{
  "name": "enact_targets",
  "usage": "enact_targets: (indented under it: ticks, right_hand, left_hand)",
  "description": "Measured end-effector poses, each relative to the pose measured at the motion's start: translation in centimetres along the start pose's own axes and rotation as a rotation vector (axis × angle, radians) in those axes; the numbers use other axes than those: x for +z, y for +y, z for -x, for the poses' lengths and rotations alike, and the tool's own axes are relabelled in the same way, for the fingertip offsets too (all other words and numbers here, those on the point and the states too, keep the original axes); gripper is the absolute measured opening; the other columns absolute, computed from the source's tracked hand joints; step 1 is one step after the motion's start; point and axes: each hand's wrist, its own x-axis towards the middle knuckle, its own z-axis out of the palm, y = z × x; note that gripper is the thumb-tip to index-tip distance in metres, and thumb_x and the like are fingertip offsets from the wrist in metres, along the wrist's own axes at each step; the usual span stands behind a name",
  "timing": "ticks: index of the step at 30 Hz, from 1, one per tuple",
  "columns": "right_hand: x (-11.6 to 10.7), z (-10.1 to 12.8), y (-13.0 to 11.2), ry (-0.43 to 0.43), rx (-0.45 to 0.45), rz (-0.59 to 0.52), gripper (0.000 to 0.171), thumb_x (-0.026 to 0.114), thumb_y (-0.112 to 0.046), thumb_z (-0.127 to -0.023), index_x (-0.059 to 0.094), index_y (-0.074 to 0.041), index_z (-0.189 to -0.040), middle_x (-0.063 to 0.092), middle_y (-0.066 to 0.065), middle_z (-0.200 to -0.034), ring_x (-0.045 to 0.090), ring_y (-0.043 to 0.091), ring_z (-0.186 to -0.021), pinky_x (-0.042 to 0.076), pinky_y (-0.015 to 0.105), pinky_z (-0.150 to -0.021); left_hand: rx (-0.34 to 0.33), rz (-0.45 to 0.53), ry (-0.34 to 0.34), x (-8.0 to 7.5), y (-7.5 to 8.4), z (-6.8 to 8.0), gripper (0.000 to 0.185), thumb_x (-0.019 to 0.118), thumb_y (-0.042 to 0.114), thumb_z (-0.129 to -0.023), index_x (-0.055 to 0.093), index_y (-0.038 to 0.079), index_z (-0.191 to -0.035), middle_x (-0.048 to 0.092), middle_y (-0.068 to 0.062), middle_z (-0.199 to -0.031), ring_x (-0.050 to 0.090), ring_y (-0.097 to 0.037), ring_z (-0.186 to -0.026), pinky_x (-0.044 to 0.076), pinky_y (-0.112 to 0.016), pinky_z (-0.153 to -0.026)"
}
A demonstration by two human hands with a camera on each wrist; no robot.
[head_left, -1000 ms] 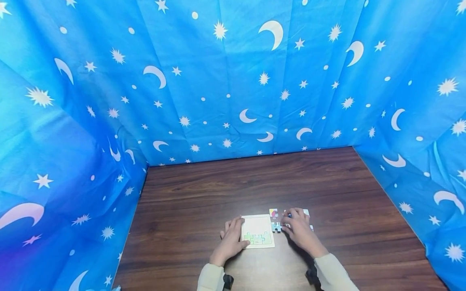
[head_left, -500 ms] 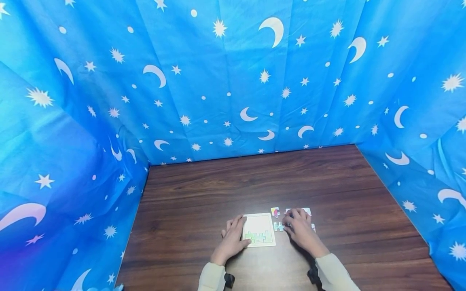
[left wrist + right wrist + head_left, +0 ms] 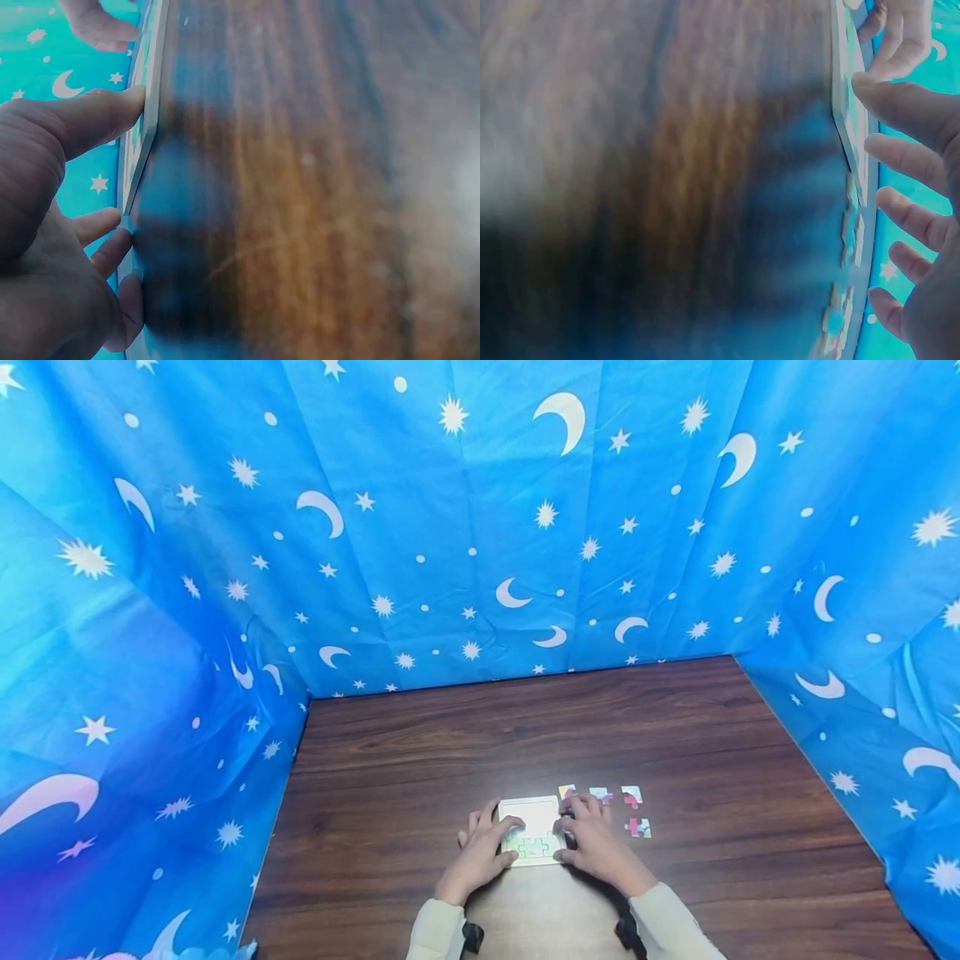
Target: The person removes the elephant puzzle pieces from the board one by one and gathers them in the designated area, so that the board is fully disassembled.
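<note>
In the head view a pale square puzzle tray (image 3: 530,863) lies flat, with several joined green pieces (image 3: 533,847) along its near side. My left hand (image 3: 474,853) holds the tray's left side, thumb at the near corner and a finger at the far one; its index finger reaches over the tray. My right hand (image 3: 596,846) is at the tray's right side. In the right wrist view its thumb (image 3: 900,101) meets the tray's edge (image 3: 840,90), fingers spread and no piece visible among them. The left thumb (image 3: 105,120) touches the tray's edge (image 3: 150,112) in the left wrist view.
Loose puzzle pieces lie right of the tray: a yellow-and-pink one (image 3: 566,791), partly covered, a pale one (image 3: 599,795), a pink-and-white one (image 3: 632,795) and a pink-and-blue one (image 3: 639,827). Starry blue cloth (image 3: 450,527) encloses the dark wooden table (image 3: 420,752).
My right hand has moved left from the loose pieces to the tray's right side, uncovering pieces behind it. My left index finger has come inward over the tray.
</note>
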Motion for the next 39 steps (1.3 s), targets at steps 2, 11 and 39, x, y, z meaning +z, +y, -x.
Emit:
enact_targets:
  ticks: [2,11,39]
  right_hand:
    - [0.25,0.01,-0.09,-0.002,-0.004,0.008,0.03,0.081,-0.034,-0.062,0.07,-0.018,-0.084,0.052,0.007,-0.109,0.038,0.034,-0.109,0.022,0.065,-0.09]
    - [0.4,-0.4,-0.58,-0.032,0.07,-0.019,0.022,0.08,-0.03,-0.065,0.068,-0.02,-0.079,0.052,0.006,-0.109,0.038,0.031,-0.109,0.029,0.06,-0.084]
    - [0.25,-0.17,-0.43,0.064,0.054,-0.138,0.014,0.075,-0.016,-0.073,0.061,-0.017,-0.074,0.055,0.009,-0.108,0.039,0.032,-0.109,0.03,0.059,-0.082]
  left_hand:
    - [0.014,0.001,-0.001,0.02,0.06,0.02,0.036,0.068,0.028,-0.082,0.056,0.04,-0.113,0.019,-0.012,-0.15,0.026,-0.032,-0.123,0.025,-0.056,-0.08]
    - [0.051,0.014,-0.004,-0.35,0.17,0.06,0.03,0.068,0.025,-0.082,0.062,0.038,-0.108,0.025,-0.011,-0.148,0.026,-0.03,-0.122,0.023,-0.054,-0.08]
    - [0.042,-0.007,-0.01,-0.1,0.03,-0.01,0.021,0.067,0.027,-0.082,0.067,0.036,-0.101,0.026,-0.008,-0.149,0.026,-0.028,-0.124,0.024,-0.061,-0.083]
